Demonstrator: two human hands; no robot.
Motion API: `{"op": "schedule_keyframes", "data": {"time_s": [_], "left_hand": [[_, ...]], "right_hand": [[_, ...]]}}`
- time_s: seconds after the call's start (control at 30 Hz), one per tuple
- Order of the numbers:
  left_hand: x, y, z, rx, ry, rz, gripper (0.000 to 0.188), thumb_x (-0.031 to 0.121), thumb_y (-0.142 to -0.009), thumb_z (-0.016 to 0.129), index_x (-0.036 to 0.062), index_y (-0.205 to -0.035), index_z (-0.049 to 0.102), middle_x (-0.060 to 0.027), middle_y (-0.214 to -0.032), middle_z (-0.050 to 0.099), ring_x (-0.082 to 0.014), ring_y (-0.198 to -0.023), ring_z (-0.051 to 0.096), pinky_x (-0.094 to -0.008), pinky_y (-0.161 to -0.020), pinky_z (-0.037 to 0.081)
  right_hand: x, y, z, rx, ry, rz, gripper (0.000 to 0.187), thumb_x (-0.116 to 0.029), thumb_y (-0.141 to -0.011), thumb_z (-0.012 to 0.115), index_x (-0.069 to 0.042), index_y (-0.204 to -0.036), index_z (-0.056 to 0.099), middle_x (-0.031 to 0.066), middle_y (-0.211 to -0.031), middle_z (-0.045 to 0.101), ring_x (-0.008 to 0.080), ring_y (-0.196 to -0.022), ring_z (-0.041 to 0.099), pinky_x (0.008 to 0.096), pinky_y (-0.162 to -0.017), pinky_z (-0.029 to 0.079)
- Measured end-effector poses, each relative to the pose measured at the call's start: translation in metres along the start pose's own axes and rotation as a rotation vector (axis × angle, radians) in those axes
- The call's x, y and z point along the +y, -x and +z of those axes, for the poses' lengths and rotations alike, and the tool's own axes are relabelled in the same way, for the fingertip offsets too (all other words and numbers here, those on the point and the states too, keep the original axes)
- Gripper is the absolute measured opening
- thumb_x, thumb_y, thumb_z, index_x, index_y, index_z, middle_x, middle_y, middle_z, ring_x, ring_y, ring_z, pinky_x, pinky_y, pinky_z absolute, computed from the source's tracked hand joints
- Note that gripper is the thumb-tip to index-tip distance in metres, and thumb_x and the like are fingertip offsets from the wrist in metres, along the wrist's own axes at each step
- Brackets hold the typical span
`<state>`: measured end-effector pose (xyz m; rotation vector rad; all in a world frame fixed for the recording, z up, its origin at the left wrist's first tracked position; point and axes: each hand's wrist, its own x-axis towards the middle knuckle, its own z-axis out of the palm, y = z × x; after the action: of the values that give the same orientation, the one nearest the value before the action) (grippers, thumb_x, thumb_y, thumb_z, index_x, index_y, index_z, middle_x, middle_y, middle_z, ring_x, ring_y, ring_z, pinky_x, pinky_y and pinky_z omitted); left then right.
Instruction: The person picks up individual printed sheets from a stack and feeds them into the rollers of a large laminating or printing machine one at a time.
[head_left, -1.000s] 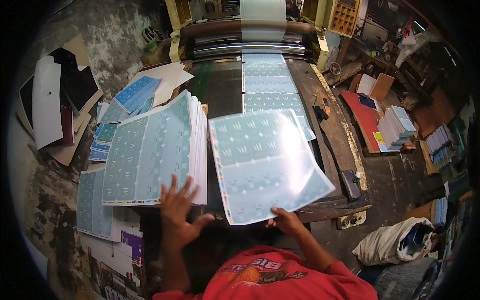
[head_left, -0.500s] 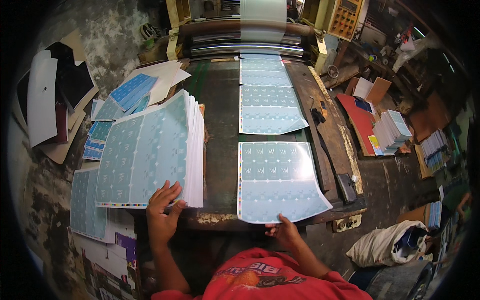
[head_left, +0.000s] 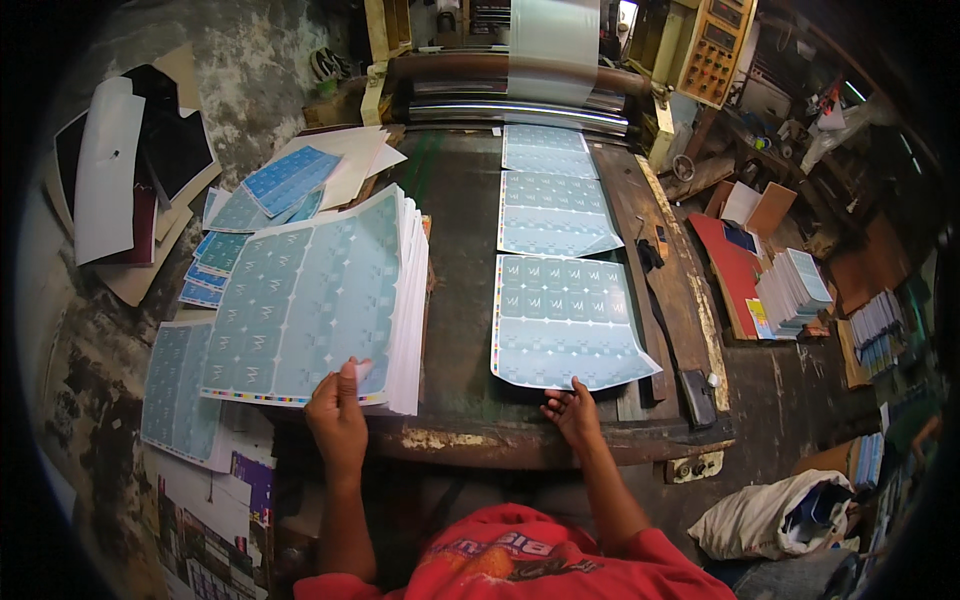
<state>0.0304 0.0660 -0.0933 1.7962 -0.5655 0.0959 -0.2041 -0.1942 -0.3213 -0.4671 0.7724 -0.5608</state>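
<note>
A tall stack of blue-green printed sheets (head_left: 300, 300) stands on the left side of the machine table. My left hand (head_left: 338, 412) is closed at its near edge, thumb on the top sheet and the other fingers mostly hidden. On the right, a single printed sheet (head_left: 566, 325) lies with its near edge raised off the table. My right hand (head_left: 571, 412) pinches that edge, thumb above and fingers curled below. Beyond it, another printed sheet (head_left: 555, 225) lies in line, with a farther one (head_left: 545, 150) close to the rollers.
Metal rollers (head_left: 520, 112) cross the far end of the dark table (head_left: 462, 300), beneath a clear hanging film (head_left: 553, 55). A control panel (head_left: 715, 50) is at the far right. Loose blue sheets (head_left: 290, 180) lie behind the stack. A cloth sack (head_left: 765, 515) sits at the near right.
My right hand has moved the near sheet away from me, up against the one ahead. My left hand has gone from fingers resting on the stack to thumb on top. The view has shifted slightly.
</note>
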Motion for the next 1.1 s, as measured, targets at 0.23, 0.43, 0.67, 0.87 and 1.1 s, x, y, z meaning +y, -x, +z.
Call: {"op": "schedule_keyframes", "data": {"time_s": [0.23, 0.43, 0.67, 0.87, 1.1], "left_hand": [[0.006, -0.021, -0.038, 0.363, 1.074, -0.143, 0.052, 0.037, -0.100, 0.052, -0.0082, -0.126, 0.052, -0.0167, -0.127, 0.057, -0.0245, -0.120, 0.053, -0.0385, -0.108, 0.035], [0.026, 0.015, -0.022, -0.119, 0.053, 0.335, 0.034, 0.028, -0.101, 0.048, 0.0028, -0.093, 0.070, -0.0099, -0.097, 0.072, -0.0257, -0.094, 0.067, -0.0422, -0.102, 0.038], [0.058, 0.041, -0.008, -0.792, -0.247, 0.741, 0.028, 0.041, -0.087, 0.066, 0.0140, -0.092, 0.074, -0.0029, -0.112, 0.070, -0.0271, -0.125, 0.055, -0.0585, -0.112, 0.021], [0.038, 0.015, -0.016, -0.396, -0.452, 0.691, 0.065, 0.053, -0.077, 0.072, 0.0070, -0.122, 0.064, -0.0145, -0.136, 0.055, -0.0426, -0.136, 0.039, -0.0589, -0.112, 0.022], [0.001, 0.003, -0.024, -0.340, -0.404, 0.458, 0.044, 0.039, -0.087, 0.067, 0.0052, -0.115, 0.069, -0.0115, -0.120, 0.067, -0.0332, -0.126, 0.054, -0.0477, -0.106, 0.036]], "right_hand": [[0.007, -0.002, 0.016, 0.162, 0.012, -0.151, 0.046, -0.036, -0.096, 0.054, -0.015, -0.133, 0.038, 0.0140, -0.112, 0.060, 0.0227, -0.087, 0.058, 0.0468, -0.080, 0.052], [-0.018, 0.052, 0.058, -0.184, 0.014, -0.024, 0.063, -0.041, -0.092, 0.059, -0.008, -0.141, 0.035, 0.0152, -0.124, 0.055, 0.0218, -0.091, 0.059, 0.0434, -0.082, 0.052], [-0.048, 0.117, 0.093, -0.639, 0.163, -0.021, 0.054, -0.038, -0.091, 0.062, 0.002, -0.125, 0.048, 0.0133, -0.098, 0.064, 0.0208, -0.080, 0.063, 0.0399, -0.075, 0.054], [-0.011, 0.103, 0.032, -0.222, 0.153, 0.100, 0.032, -0.025, -0.090, 0.064, 0.001, -0.104, 0.053, 0.0098, -0.069, 0.060, 0.0189, -0.059, 0.057, 0.0403, -0.068, 0.055], [0.058, 0.130, -0.058, -0.066, 0.168, 0.301, 0.046, -0.037, -0.095, 0.058, 0.000, -0.120, 0.049, 0.0196, -0.095, 0.068, 0.0193, -0.071, 0.062, 0.0448, -0.081, 0.054]]}}
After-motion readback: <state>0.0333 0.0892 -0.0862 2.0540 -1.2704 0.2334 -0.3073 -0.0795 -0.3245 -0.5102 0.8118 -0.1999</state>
